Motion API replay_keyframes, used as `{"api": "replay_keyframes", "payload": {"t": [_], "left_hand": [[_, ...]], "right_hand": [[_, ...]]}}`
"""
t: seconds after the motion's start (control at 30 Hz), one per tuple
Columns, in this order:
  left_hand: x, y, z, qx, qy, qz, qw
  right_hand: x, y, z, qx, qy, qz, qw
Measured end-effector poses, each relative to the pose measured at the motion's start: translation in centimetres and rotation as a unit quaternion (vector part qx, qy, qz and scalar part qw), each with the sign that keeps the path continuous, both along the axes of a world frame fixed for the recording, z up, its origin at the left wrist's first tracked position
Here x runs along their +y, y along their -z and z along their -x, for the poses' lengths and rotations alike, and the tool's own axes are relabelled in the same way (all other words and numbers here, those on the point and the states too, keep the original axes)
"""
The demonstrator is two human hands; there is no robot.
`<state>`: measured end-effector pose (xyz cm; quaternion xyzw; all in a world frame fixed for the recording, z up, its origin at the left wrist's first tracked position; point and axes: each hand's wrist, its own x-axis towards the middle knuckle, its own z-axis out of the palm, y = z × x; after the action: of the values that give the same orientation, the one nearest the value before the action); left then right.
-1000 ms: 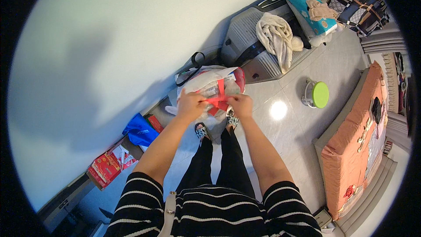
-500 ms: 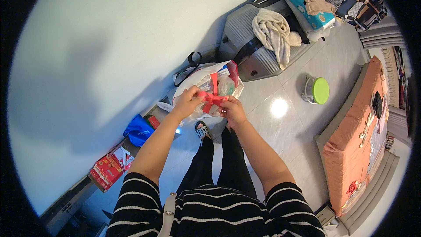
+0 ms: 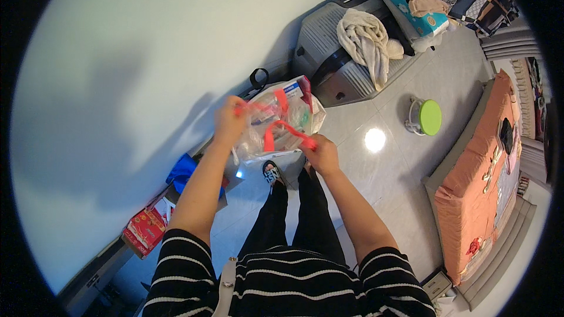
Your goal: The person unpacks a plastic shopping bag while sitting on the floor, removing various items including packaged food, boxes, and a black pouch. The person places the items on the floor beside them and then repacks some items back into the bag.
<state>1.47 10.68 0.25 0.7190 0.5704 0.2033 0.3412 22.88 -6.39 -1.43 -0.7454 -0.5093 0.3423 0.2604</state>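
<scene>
A large white bag (image 3: 318, 116) with red strap handles stands in front of my feet, by the wall. My left hand (image 3: 230, 122), somewhat blurred, is closed on one red strap (image 3: 261, 107) at the bag's left side. My right hand (image 3: 323, 154) pinches the other red strap (image 3: 284, 126) near the bag's front right edge. Between the two hands the bag's mouth gapes. Inside are crumpled clear plastic bags (image 3: 254, 141), a blue-and-white package (image 3: 293, 89) and something greenish under clear plastic.
Behind the bag lies a grey ribbed suitcase (image 3: 320, 41) with a cream cloth (image 3: 363, 38) on it. A green-topped stool (image 3: 430, 117) stands to the right, before a bed with an orange cover (image 3: 461, 199). At left are a blue bag (image 3: 183, 170) and a red box (image 3: 144, 232).
My hands were together at the red straps over the bag. Now they are apart: the left has moved left and farther away, the right slightly right and nearer, each with a strap.
</scene>
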Motion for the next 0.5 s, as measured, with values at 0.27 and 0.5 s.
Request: {"api": "replay_keyframes", "payload": {"t": [0.27, 0.5], "left_hand": [[4.5, -5.0, 1.1, -0.350, -0.138, 0.273, 0.885], [1.9, -7.1, -1.4, -0.336, 0.012, 0.310, 0.889]], "right_hand": [[-6.6, 1.0, -3.8, -0.202, -0.253, 0.056, 0.945], [-4.1, -6.1, 0.3, -0.210, -0.264, 0.167, 0.926]]}}
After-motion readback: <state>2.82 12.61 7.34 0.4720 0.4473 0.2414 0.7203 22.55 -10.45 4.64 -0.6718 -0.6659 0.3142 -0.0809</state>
